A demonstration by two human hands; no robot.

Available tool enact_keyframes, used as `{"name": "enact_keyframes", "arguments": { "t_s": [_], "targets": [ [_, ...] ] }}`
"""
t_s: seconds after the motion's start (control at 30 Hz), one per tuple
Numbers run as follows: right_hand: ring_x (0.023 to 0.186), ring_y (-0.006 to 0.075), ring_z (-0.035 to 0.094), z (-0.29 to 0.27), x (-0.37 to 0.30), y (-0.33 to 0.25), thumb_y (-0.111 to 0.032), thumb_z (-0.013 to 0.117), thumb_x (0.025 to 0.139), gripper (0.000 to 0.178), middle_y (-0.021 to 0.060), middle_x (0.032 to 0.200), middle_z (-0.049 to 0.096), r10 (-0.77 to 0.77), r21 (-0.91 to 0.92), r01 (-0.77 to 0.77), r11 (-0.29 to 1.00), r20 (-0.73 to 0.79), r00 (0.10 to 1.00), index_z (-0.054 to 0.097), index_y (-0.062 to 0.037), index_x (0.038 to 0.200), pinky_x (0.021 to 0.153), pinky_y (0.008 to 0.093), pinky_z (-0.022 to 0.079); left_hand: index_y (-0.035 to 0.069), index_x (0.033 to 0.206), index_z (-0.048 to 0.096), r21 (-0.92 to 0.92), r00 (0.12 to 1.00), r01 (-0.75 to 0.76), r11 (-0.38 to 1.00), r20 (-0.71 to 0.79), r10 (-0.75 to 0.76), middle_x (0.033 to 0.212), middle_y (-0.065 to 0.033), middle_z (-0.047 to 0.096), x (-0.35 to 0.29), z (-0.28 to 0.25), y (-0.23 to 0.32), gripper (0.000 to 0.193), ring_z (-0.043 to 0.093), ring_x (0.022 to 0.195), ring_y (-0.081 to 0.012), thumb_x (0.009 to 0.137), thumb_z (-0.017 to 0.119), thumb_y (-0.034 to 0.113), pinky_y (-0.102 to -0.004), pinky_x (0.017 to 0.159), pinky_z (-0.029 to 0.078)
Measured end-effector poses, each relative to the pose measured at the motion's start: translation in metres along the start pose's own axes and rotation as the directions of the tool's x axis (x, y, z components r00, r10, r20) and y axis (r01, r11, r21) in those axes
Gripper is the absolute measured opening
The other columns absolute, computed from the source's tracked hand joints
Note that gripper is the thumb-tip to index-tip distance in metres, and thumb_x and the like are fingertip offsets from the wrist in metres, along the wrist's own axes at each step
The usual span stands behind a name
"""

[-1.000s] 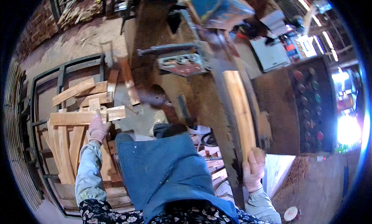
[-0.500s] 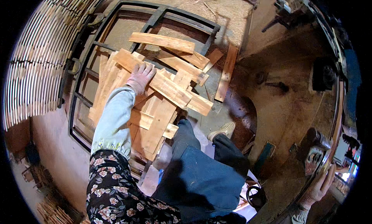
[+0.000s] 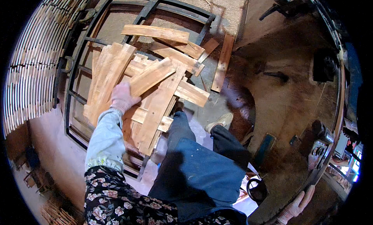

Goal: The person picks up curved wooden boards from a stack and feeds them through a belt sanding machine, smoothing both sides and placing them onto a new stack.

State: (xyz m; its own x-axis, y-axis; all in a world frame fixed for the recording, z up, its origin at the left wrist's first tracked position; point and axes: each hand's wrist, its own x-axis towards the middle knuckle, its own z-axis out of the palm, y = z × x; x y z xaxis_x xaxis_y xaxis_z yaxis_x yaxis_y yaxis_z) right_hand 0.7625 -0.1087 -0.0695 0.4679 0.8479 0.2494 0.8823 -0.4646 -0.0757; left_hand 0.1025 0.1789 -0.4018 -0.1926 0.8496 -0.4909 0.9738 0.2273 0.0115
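A loose heap of short wooden planks lies on a dark metal frame (image 3: 145, 11). My left hand (image 3: 122, 97), in a pale pinkish glove, is closed around the near end of one wooden plank (image 3: 153, 77). This plank slants up to the right across the heap. Just left of the hand, several longer planks (image 3: 110, 69) lie side by side. At the lower right, my right hand (image 3: 298, 206), gloved too, has its fingers stretched out beside the edge of a brown machine table (image 3: 287, 120). It holds nothing that I can see.
Tall stacks of thin slats (image 3: 39, 61) stand at the left. One plank (image 3: 223, 63) leans or lies right of the heap, near the machine. A black handwheel (image 3: 256, 189) sits low by my legs. My shoe (image 3: 219, 122) is on the floor between.
My left hand has come nearer and left, and the plank by it now slants up to the right instead of down. My right hand has moved down and left.
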Motion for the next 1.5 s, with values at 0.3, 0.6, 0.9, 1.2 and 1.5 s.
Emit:
{"name": "enact_keyframes", "arguments": {
  "t_s": [0.3, 0.6, 0.9, 1.2, 1.5],
  "targets": [
    [0.149, 0.032, 0.043, 0.01, -0.011, -0.005, -0.003, 0.05, 0.105, 0.044, 0.0163, 0.16, 0.047, 0.054, 0.101, -0.049, 0.994, -0.043, 0.998, 0.057, -0.0016, 0.149, 0.124, 0.044, 0.031, 0.001, 0.161, 0.029, -0.05, 0.995, -0.011, 0.999, -0.102, 0.005, 0.147, -0.0241, 0.052, -0.028, 0.052, -0.014, 0.103, 0.049, 0.141, -0.0388, 0.078, 0.082, 0.03, -0.049, 0.118, 0.04],
    [0.131, 0.0413, 0.056, -0.005, -0.019, -0.044, -0.002, 0.065, 0.085, 0.042, 0.0227, 0.14, 0.062, -0.337, 0.185, 0.418, 0.889, -0.353, 0.873, 0.07, 0.0008, 0.126, 0.117, 0.0513, 0.04, 0.001, 0.135, 0.062, -0.988, 0.983, 0.014, 0.152, 0.042, 0.181, 0.109, -0.0103, 0.071, -0.123, -0.076, -0.033, 0.059, 0.069, 0.094, -0.0192, 0.083, 0.079, 0.024, -0.0351, 0.08, 0.059],
    [0.152, 0.0393, 0.037, -0.039, -0.103, -0.162, -0.044, 0.09, 0.073, 0.12, 0.0305, 0.164, 0.034, -0.559, 0.784, 0.127, 0.608, 0.309, 0.769, 0.024, -0.0093, 0.167, 0.124, 0.0452, 0.031, 0.004, 0.122, 0.067, -0.772, 0.738, 0.185, -0.609, -0.3, 0.605, 0.103, -0.0084, 0.074, -0.332, -0.146, 0.254, 0.05, 0.073, 0.09, -0.0208, 0.097, 0.073, 0.047, -0.0385, 0.085, 0.062],
    [0.13, 0.0392, 0.056, -0.148, -0.227, 0.009, -0.017, 0.085, 0.063, 0.109, 0.0265, 0.142, 0.055, 0.298, 0.255, -0.388, 0.886, 0.328, 0.897, 0.037, 0.0021, 0.159, 0.11, 0.0457, 0.047, 0.007, 0.144, 0.049, -0.796, 0.586, -0.429, -0.427, -0.605, 0.539, 0.126, -0.0122, 0.063, -0.421, -0.143, 0.374, 0.067, 0.057, 0.119, -0.0227, 0.088, 0.079, 0.025, -0.0383, 0.108, 0.045],
    [0.15, 0.0376, 0.038, -0.061, -0.233, 0.066, -0.019, 0.064, 0.09, 0.083, 0.0249, 0.166, 0.035, 0.487, 0.398, -0.393, 0.829, -0.17, 0.857, 0.031, 0.0038, 0.163, 0.124, 0.0433, 0.03, 0.002, 0.158, 0.03, -0.455, 0.973, 0.103, 0.885, -0.14, -0.185, 0.143, -0.0287, 0.056, -0.152, 0.092, 0.098, 0.093, 0.054, 0.132, -0.0445, 0.087, 0.072, 0.046, -0.05, 0.114, 0.044]
  ]
}}
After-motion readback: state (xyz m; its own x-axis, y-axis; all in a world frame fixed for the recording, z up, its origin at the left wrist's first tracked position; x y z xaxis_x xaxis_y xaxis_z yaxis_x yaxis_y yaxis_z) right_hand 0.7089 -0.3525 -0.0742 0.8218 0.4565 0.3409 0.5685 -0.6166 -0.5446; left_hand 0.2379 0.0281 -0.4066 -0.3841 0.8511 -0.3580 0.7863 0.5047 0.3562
